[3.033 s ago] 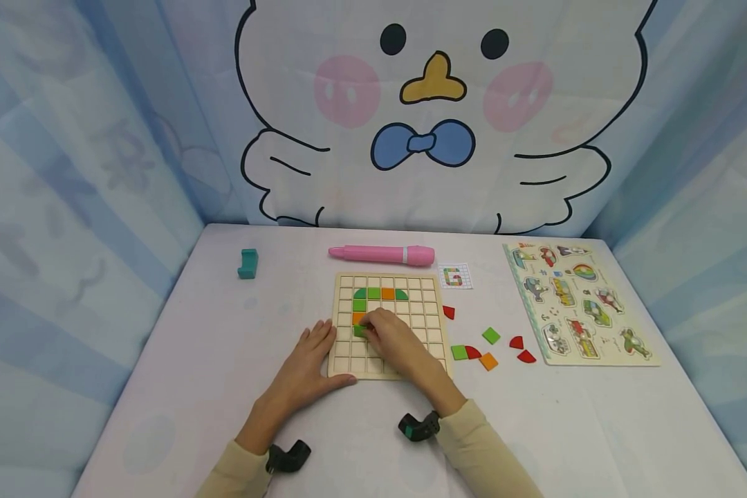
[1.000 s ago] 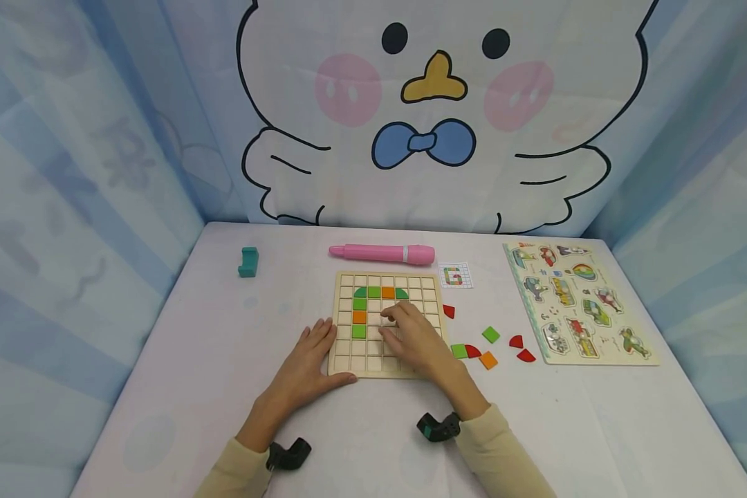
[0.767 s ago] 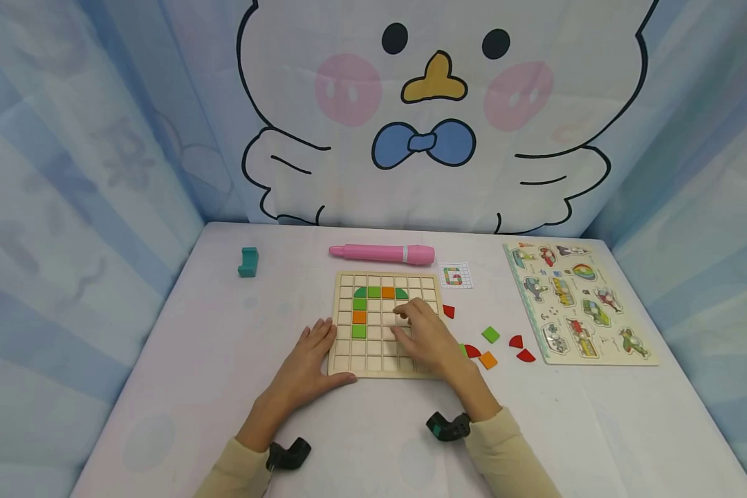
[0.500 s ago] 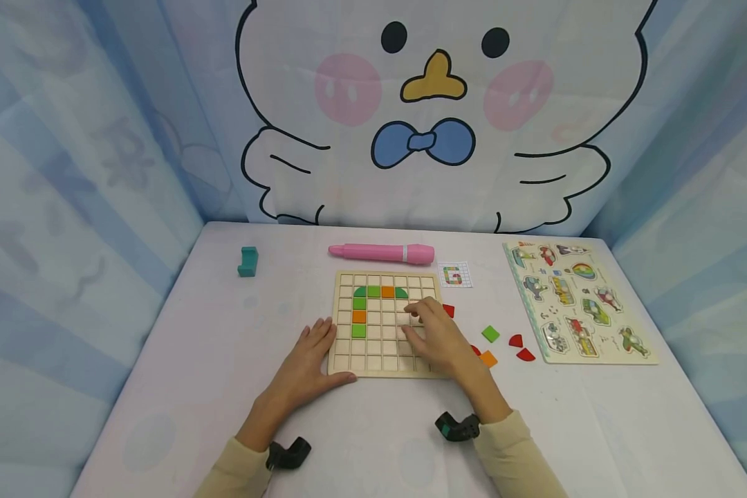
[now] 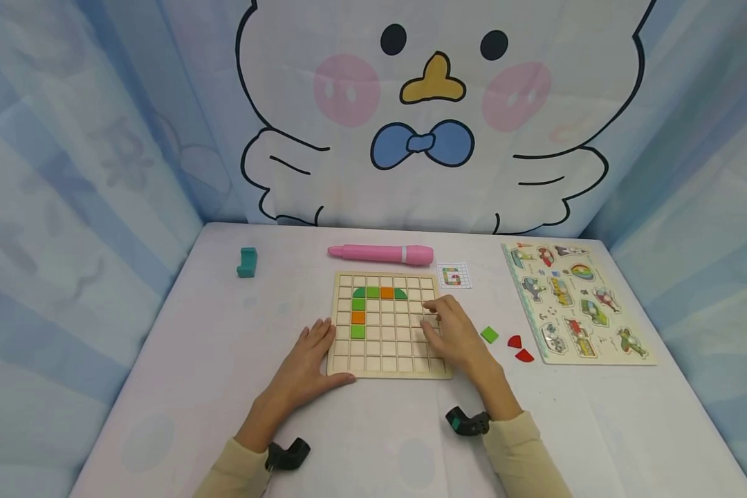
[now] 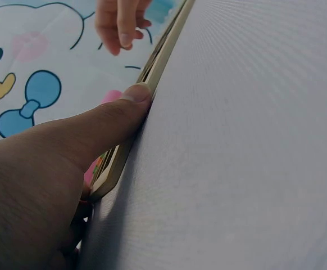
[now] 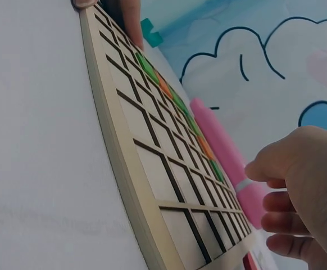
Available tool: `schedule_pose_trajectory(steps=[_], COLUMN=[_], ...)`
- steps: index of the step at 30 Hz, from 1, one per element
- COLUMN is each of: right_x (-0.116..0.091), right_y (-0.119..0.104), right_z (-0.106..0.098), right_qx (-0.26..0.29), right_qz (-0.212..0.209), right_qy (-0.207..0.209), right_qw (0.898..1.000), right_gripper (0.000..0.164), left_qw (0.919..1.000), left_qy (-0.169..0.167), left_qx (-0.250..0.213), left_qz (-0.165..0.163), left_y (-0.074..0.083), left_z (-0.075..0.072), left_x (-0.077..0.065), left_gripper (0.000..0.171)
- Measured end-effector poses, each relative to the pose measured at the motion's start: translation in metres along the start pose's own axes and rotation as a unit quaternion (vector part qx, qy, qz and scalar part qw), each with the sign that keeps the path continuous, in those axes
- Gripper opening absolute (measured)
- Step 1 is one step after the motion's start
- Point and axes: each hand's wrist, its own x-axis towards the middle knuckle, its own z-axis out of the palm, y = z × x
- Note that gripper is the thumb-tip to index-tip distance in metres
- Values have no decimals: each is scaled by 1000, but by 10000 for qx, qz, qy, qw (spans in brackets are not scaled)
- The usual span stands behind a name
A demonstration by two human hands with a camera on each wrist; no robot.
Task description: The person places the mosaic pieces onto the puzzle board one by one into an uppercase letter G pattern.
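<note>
A wooden grid board (image 5: pixel 389 346) lies in the middle of the table. Green and orange tiles (image 5: pixel 373 292) fill a row near its top, with more running down its left side. My left hand (image 5: pixel 305 360) rests at the board's lower left corner, its fingers along the left side and thumb at the near edge. In the left wrist view the thumb (image 6: pixel 113 121) presses on the board's rim. My right hand (image 5: pixel 457 335) hovers over the board's right edge, fingers loosely bent with a gap between thumb and forefinger. Nothing shows between them in the right wrist view.
Right of my right hand lie a green square tile (image 5: pixel 489 335) and red quarter-round tiles (image 5: pixel 524 355). A small pattern card (image 5: pixel 454 276) and a pink pen (image 5: pixel 380 254) are behind the board. A picture puzzle board (image 5: pixel 582 304) lies far right, a teal block (image 5: pixel 247 263) far left.
My right hand has let go of the green tile at the bottom of the left column and moved right across the board, covering several loose tiles. My left hand stays in place.
</note>
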Motion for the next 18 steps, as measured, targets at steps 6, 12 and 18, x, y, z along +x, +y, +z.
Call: schedule_pose_trajectory(steps=[6, 12, 18], right_x=[2, 3, 4], right_y=[13, 24, 32], right_z=[0, 1, 4], right_qx=[35, 60, -16], right_qz=[195, 435, 573], right_qy=[112, 74, 192], right_qw=[9997, 9990, 9982], right_gripper=[33, 35, 35], left_qw=[10000, 10000, 10000], left_qy=[10, 27, 37], left_qx=[-16, -66, -74], left_qz=[26, 33, 20], left_y=[0, 0, 1], left_z=[0, 0, -1], left_x=[0, 0, -1], left_gripper=[105, 105, 105])
